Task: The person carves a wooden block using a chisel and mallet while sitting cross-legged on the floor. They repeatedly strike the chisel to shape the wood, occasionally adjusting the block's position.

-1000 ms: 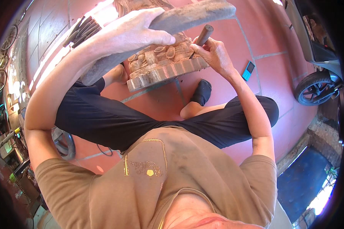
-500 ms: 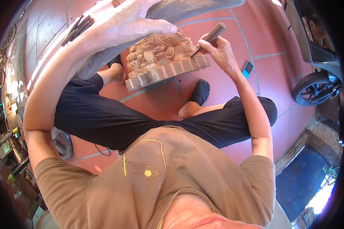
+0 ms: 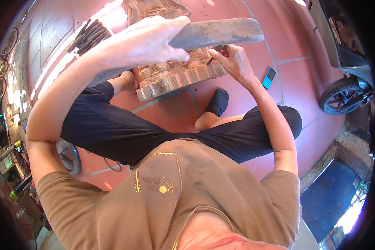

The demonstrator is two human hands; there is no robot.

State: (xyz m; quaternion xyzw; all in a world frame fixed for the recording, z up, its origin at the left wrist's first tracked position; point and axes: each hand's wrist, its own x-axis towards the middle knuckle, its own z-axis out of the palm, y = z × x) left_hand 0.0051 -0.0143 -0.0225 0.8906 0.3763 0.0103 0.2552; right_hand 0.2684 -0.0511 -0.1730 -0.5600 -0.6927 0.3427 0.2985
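Observation:
My left hand [image 3: 152, 39] is closed round a long, flat wooden mallet [image 3: 223, 31], held crosswise over a wood carving [image 3: 180, 80]. The carving stands on the floor between my feet, its upper part largely covered by the mallet and hand. My right hand [image 3: 235, 62] is at the carving's right side, fingers pinched on a chisel [image 3: 209, 61]. Its thin dark blade slants down to the carved wood. The mallet's far end passes above my right hand and hides the chisel's handle; whether they touch I cannot tell.
A bundle of dark chisels [image 3: 89, 36] lies at the upper left. Beyond the mallet stands another carved piece [image 3: 154, 9]. A blue phone [image 3: 269, 78] lies on the red tiles to the right, with a motorbike wheel [image 3: 341, 97] farther right.
The mallet has come down and nearer, its far end now over the chisel's handle. The chisel stays at about the same spot on the carving.

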